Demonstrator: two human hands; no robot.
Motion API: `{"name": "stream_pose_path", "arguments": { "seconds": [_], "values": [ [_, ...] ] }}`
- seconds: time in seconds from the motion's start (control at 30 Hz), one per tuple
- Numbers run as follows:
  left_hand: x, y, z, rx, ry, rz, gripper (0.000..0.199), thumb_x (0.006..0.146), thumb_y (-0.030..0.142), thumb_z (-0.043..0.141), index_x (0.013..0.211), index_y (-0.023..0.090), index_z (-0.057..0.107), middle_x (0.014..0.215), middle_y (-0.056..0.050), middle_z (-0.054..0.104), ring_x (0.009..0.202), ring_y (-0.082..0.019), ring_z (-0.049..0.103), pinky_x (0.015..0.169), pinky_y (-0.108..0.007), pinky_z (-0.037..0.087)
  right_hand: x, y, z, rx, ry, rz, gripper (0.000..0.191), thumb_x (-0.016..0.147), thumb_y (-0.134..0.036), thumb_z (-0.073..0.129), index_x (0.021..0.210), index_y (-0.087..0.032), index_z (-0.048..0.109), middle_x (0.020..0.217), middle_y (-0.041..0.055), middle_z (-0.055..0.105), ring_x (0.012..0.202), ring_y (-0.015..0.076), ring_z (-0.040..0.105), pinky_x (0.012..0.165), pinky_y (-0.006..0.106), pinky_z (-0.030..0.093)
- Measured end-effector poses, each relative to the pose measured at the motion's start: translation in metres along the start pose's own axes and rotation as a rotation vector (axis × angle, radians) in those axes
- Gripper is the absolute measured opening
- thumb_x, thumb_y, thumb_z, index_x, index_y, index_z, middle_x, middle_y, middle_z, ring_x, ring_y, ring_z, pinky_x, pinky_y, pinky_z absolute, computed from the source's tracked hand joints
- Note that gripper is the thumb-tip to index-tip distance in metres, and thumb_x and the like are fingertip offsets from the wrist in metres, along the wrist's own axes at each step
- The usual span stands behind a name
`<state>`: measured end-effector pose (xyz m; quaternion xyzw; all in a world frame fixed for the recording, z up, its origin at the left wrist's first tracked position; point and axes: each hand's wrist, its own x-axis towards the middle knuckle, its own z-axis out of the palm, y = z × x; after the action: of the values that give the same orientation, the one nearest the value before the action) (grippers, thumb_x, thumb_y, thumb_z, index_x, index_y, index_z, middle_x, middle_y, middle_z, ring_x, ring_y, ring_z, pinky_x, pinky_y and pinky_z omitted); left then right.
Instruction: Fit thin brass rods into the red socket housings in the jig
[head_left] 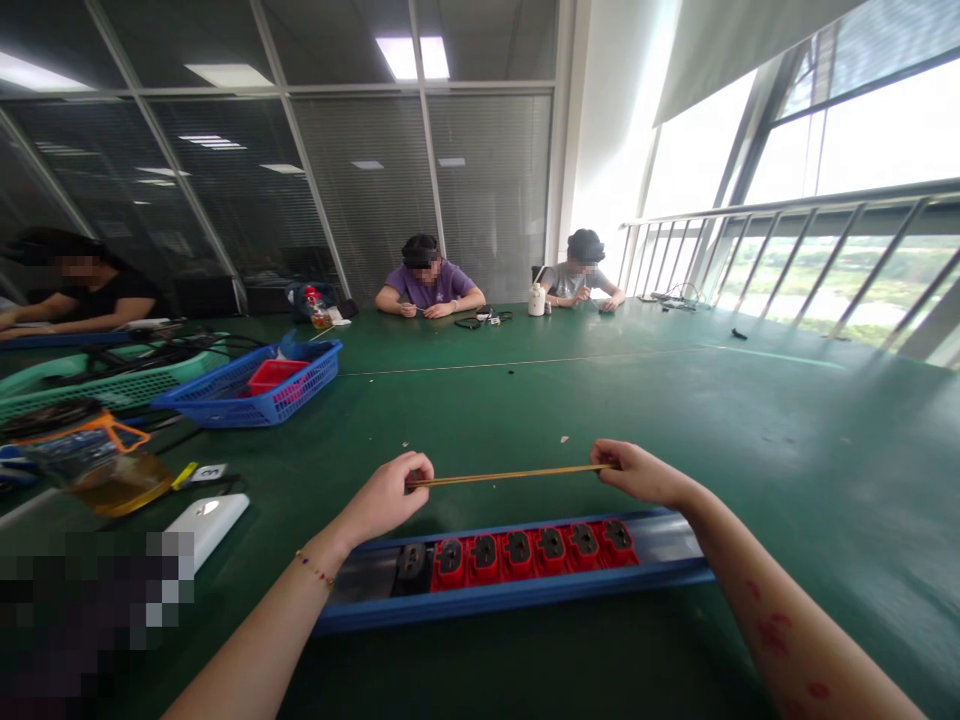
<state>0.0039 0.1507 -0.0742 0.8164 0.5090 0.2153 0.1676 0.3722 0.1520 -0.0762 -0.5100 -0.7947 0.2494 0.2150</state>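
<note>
A tan rubber band (510,476) is stretched level between my two hands, its two strands close together. My left hand (397,490) pinches its left end, and my right hand (628,470) pinches the right end. Just below and nearer to me lies a long blue tray (517,590) with a shiny metal-looking inside. In it sits a row of several red sockets (517,552) with dark centres, and one black socket (411,568) at the row's left end. My forearms pass over both ends of the tray. Neither hand touches the sockets.
On the left are a blue basket (247,415) holding a red box (276,376), a green basket (112,390), a jar of amber liquid (120,485) and a white device (210,535). Several people sit across the green table (480,400). A white bottle (536,300) stands far off.
</note>
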Motion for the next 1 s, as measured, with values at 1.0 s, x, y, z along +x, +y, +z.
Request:
{"name": "stream_pose_path", "arguments": {
  "seconds": [1.0],
  "values": [
    [-0.031,0.044,-0.052,-0.221,-0.597,-0.232,0.03,0.066,0.047,0.056,0.074,0.019,0.061,0.065,0.001,0.063,0.061,-0.014,0.057,0.051,-0.019,0.04,-0.036,-0.058,-0.044,0.203,-0.639,0.07,0.035,0.07,-0.046,0.062,0.086,-0.015,0.059,0.068,0.0011,0.062,0.055,0.0113,0.054,0.05,0.02,0.043]
  ]
}}
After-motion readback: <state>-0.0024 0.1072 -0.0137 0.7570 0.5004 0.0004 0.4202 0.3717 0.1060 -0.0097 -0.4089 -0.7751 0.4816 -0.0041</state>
